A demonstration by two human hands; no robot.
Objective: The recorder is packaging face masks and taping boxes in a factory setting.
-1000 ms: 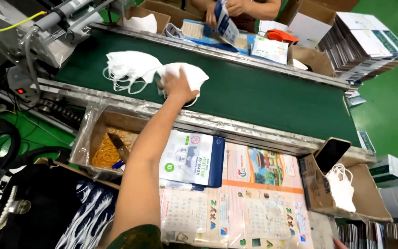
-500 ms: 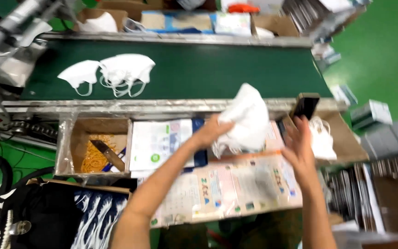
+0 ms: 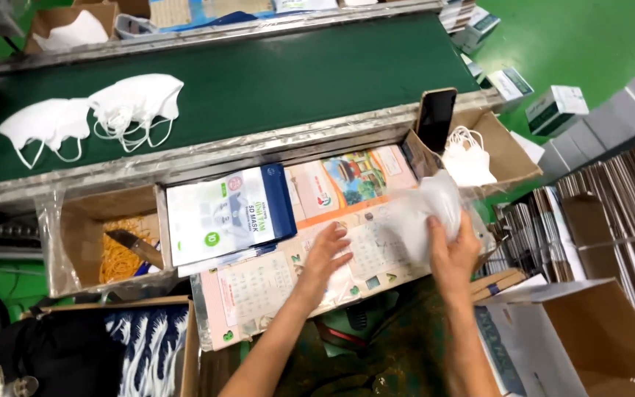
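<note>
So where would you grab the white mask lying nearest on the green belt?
Probably pinch the white mask at its folded body, coming down from above on the near edge. It lies flat on the green conveyor belt, and its thin ear loops trail loose toward the near side, so they would likely tangle or slip. A second mask overlaps its left edge.

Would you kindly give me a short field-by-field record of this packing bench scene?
Left hand: flat on the printed calendar sheet
Right hand: grip on white folded face masks in clear plastic
Conveyor: dark green belt, loose white masks at its left end
Box: open cardboard box with more masks, black phone upright at its edge
</note>
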